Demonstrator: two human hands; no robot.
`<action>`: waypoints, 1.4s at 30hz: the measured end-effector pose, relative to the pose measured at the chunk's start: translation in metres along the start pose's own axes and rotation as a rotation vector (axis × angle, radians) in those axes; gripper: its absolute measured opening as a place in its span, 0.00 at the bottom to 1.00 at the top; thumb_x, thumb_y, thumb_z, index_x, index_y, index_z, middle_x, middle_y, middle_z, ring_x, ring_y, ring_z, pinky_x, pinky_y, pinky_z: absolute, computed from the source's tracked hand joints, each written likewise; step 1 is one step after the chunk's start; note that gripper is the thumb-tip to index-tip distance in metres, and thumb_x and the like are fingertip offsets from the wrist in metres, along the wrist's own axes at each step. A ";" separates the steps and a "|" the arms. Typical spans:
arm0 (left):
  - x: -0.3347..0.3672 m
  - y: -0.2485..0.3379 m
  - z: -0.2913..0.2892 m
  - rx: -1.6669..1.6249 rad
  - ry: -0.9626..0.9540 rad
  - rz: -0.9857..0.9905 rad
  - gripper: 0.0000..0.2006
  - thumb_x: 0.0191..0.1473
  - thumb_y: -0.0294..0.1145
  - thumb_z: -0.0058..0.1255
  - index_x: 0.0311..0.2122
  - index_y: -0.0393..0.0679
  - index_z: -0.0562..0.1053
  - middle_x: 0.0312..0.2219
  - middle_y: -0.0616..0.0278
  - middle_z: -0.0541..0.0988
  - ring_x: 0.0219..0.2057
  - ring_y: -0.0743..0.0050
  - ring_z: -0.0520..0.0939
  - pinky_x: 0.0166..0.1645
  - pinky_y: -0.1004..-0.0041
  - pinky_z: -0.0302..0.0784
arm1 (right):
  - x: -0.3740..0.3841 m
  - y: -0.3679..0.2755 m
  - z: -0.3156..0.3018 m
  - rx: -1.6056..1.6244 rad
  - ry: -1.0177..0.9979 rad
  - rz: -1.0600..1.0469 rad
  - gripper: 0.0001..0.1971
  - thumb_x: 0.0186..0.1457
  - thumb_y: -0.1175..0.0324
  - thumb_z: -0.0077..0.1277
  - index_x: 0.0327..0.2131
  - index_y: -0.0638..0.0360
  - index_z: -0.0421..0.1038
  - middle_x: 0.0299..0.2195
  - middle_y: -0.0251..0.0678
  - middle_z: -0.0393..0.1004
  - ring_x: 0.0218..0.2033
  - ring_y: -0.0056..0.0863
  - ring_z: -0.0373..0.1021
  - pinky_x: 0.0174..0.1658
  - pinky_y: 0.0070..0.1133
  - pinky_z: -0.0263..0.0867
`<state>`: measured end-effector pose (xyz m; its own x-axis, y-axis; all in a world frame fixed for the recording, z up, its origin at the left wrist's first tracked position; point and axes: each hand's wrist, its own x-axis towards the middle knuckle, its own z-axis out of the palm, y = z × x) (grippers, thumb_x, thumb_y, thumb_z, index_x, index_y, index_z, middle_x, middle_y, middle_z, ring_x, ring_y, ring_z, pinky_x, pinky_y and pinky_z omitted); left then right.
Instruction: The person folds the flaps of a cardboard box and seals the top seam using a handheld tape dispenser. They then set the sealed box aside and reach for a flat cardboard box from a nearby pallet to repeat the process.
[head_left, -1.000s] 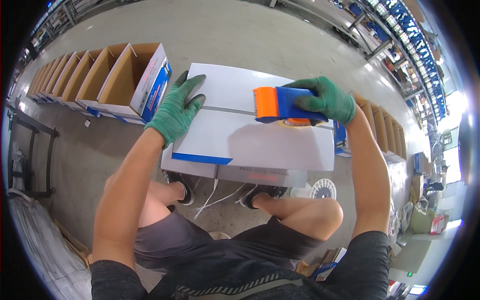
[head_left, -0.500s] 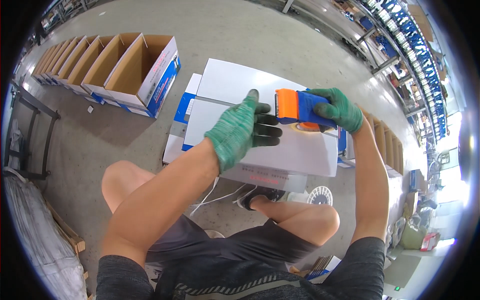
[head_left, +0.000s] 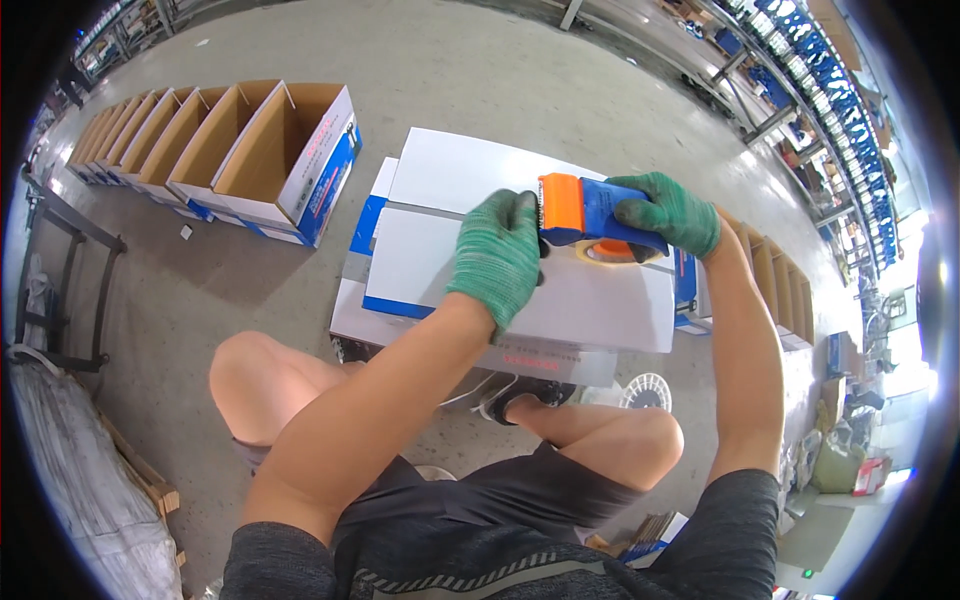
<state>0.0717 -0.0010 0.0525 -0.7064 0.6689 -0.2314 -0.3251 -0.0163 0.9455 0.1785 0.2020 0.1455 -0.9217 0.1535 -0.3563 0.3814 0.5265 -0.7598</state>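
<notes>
My right hand [head_left: 676,215], in a green glove with dark fingertips, grips a blue and orange tape dispenser [head_left: 612,212] above a white carton. The toothed edge of the dispenser faces left. A tape roll [head_left: 615,251] shows below its body. My left hand [head_left: 497,250], gloved the same way, is closed right at the toothed end; whatever lies between its fingers is hidden. Beneath both hands is the white carton [head_left: 440,165], its two top flaps folded down with a seam between them and blue along its lower edge.
Open brown-and-white boxes [head_left: 270,150] stand in a row at the far left, and more boxes [head_left: 775,275] stand at the right. A white round slotted object [head_left: 645,392] lies near my foot. A dark metal frame [head_left: 60,270] is at the left edge.
My left hand, open with spread fingers before, has moved to the dispenser's toothed end and closed. The dispenser in my right hand has shifted slightly left.
</notes>
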 end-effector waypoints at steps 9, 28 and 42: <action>0.032 0.018 -0.146 -0.196 0.355 0.157 0.12 0.65 0.33 0.37 0.44 0.37 0.68 0.37 0.53 0.77 0.36 0.59 0.82 0.38 0.61 0.86 | 0.028 -0.022 0.014 -0.206 0.085 -0.046 0.28 0.53 0.44 0.56 0.44 0.61 0.77 0.26 0.34 0.77 0.22 0.18 0.71 0.29 0.18 0.71; 0.064 -0.029 -0.180 0.639 0.221 0.666 0.38 0.47 0.36 0.64 0.62 0.42 0.59 0.55 0.49 0.68 0.55 0.59 0.70 0.60 0.64 0.64 | 0.030 -0.060 0.028 -0.207 -0.016 0.106 0.27 0.53 0.48 0.57 0.46 0.65 0.76 0.28 0.39 0.79 0.24 0.24 0.75 0.29 0.20 0.73; 0.020 0.057 -0.105 1.703 -0.550 0.697 0.49 0.41 0.60 0.62 0.67 0.60 0.54 0.67 0.47 0.47 0.68 0.44 0.51 0.69 0.46 0.41 | -0.122 0.023 -0.098 -0.612 0.071 0.610 0.24 0.46 0.55 0.58 0.42 0.64 0.77 0.33 0.43 0.80 0.31 0.24 0.74 0.38 0.22 0.70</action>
<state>-0.0268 -0.0665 0.0777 -0.0631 0.9980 -0.0043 0.9933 0.0632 0.0967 0.2922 0.2777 0.2250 -0.5782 0.5969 -0.5563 0.7242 0.6894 -0.0130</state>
